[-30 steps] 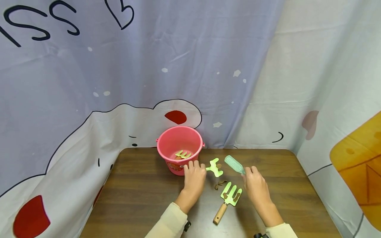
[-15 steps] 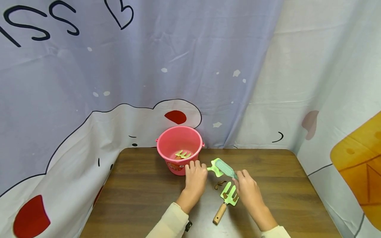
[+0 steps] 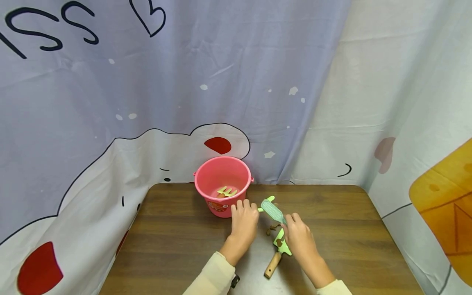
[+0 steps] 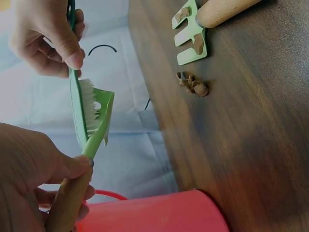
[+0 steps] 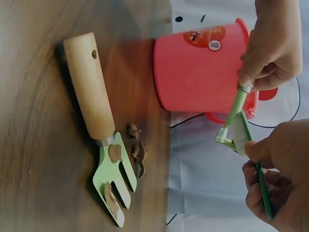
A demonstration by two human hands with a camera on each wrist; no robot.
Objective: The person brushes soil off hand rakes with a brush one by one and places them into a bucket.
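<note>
My left hand (image 3: 244, 223) grips the wooden handle (image 4: 70, 200) of a small green hand rake (image 4: 107, 104), raised above the table beside the bucket. My right hand (image 3: 300, 239) pinches a green brush (image 3: 272, 210) by its handle. White bristles (image 4: 89, 104) lie against the rake's head, which the brush largely covers in the head view. Below, a green hand fork (image 5: 116, 176) with a wooden handle rests on the table, brown clumps stuck to its tines. Loose brown bits (image 4: 195, 86) lie near those tines.
A pink bucket (image 3: 206, 176) stands at the back of the brown table (image 3: 173, 246), just beyond my left hand. Inside it lies another green pronged tool (image 3: 226, 191). A printed curtain (image 3: 228, 73) hangs right behind the table's far edge.
My right hand has brought the brush leftward onto the rake's head and now overlaps part of the fork in the head view. My left hand has barely moved, still holding the rake.
</note>
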